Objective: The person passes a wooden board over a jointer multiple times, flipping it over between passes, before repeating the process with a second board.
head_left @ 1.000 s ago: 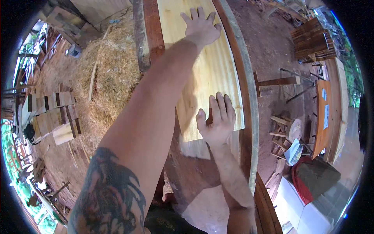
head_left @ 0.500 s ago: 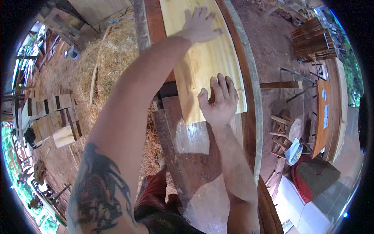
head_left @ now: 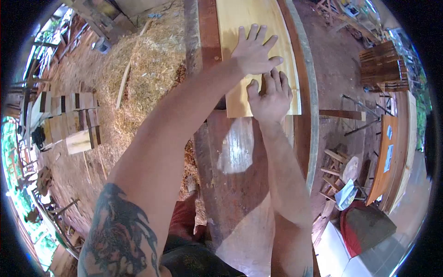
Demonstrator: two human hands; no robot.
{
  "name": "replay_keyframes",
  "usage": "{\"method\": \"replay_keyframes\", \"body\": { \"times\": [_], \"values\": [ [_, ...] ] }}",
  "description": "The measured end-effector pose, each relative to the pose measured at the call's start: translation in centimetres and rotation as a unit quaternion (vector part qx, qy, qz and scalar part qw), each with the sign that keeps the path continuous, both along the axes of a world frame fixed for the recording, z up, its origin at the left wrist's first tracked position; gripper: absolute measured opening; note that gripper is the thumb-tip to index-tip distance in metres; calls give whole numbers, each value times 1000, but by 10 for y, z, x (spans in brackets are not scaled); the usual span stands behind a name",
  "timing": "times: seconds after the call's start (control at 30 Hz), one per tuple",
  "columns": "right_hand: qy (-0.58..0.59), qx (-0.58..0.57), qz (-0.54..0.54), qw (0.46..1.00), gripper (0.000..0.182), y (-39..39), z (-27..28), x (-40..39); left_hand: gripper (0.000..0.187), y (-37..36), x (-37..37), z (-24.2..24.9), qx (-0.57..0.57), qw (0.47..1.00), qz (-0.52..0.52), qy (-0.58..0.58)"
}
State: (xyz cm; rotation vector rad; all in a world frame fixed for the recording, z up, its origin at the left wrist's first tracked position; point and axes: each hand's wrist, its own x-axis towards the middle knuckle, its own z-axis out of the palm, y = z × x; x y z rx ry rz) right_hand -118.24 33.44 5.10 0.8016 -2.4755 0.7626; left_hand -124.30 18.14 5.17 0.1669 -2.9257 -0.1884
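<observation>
A pale, smooth wooden board (head_left: 254,14) lies lengthwise on a long reddish-brown bench (head_left: 240,194). My left hand (head_left: 255,51) is flat on the board with its fingers spread, reaching across from the left. Closer to me, my right hand (head_left: 271,102) rests at the board's near end, palm down, fingers apart and slightly bent. Its fingertips come right up to my left thumb. Neither hand holds anything.
Wood shavings (head_left: 157,64) cover the ground left of the bench, with stacked wood blocks (head_left: 69,117) farther left. To the right stand a small wooden stool (head_left: 349,170), an orange-brown board (head_left: 383,161) and a plank stack (head_left: 383,64). A wooden piece (head_left: 342,114) juts from the bench's right side.
The board has slid away from me along the bench, baring more bench surface. My right hand has moved forward with it, and my hands are now closer together. The view has shifted slightly.
</observation>
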Motion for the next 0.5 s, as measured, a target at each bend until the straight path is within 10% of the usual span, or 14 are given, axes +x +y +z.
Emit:
{"method": "replay_keyframes", "body": {
  "times": [0.3, 0.37, 0.5],
  "values": [
    [14, 14, -7, 1000, 42, -24, -2, -25, 72, -35, -21, 31, 207, 978, 16, 29],
    [14, 25, 0, 1000, 42, -27, 0, -28, 63, -34, 29, 62, 409, 899, 41, 151],
    [25, 40, -7, 999, 44, -30, -6, -35, 42, -12, 215, 68, 381, 859, 172, 297]
  ]
}}
